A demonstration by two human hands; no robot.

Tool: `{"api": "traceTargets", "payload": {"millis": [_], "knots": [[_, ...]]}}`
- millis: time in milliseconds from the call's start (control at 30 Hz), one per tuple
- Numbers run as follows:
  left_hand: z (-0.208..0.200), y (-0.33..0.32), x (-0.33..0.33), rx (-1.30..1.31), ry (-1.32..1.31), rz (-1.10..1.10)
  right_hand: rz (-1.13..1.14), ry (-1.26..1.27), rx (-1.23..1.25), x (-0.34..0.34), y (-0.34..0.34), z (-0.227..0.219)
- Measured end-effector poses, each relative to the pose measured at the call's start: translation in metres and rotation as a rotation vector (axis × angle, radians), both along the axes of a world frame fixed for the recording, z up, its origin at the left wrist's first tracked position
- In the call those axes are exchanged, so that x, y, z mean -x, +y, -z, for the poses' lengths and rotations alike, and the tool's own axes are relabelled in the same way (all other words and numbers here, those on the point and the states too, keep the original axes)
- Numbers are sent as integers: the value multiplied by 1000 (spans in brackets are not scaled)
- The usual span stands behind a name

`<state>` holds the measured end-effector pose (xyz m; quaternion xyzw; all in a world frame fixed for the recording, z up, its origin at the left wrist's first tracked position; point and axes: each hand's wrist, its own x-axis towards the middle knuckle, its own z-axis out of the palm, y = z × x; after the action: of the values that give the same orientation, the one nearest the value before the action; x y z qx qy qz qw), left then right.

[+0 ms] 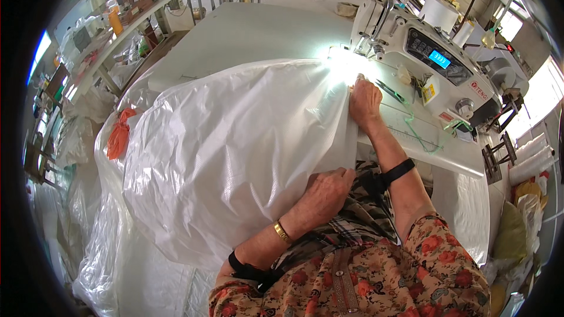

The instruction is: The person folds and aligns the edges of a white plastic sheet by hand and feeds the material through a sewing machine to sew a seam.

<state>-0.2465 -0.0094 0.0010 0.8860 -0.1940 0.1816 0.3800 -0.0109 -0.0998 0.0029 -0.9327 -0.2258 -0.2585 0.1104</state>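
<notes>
A large white plastic sheet (235,147) spreads in folds over the table and hangs down on the left. My right hand (366,103) is closed on the sheet's right edge, close by the bright lamp glow at the needle of a white sewing machine (423,53). Nearer my body, my left hand (329,194) is closed, its fingers pinching the same edge lower down. Glare hides the needle and the presser foot. To the right of my right hand, small thread snips (390,91) lie on the machine table (458,155), with green thread (420,135) beside them.
An orange-red plastic strip (120,134) is at the sheet's left side. A large white thread cone (439,13) stands behind the machine. A long bench (126,30) with boxes runs along the left. Plastic rolls (531,161) and bags lie at the right.
</notes>
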Motion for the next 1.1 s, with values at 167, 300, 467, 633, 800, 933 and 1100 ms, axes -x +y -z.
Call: {"api": "traceTargets", "payload": {"millis": [167,300,467,633,800,933,1100], "knots": [[1,1,-1,-2,5,15,-18,88,195,-3,-2,-3],[4,2,-1,12,-8,20,9,165,158,0,2,-10],[2,1,-1,28,-3,31,104,223,-198,-9,-1,-12],[3,2,0,34,2,31,217,314,-143,-21,2,-15],[3,5,2,41,-3,29,232,327,-150,-34,6,-8],[0,2,0,27,10,44,199,501,-229,-88,-19,14],[2,5,2,19,12,33,243,579,-232,-85,-6,6]]}}
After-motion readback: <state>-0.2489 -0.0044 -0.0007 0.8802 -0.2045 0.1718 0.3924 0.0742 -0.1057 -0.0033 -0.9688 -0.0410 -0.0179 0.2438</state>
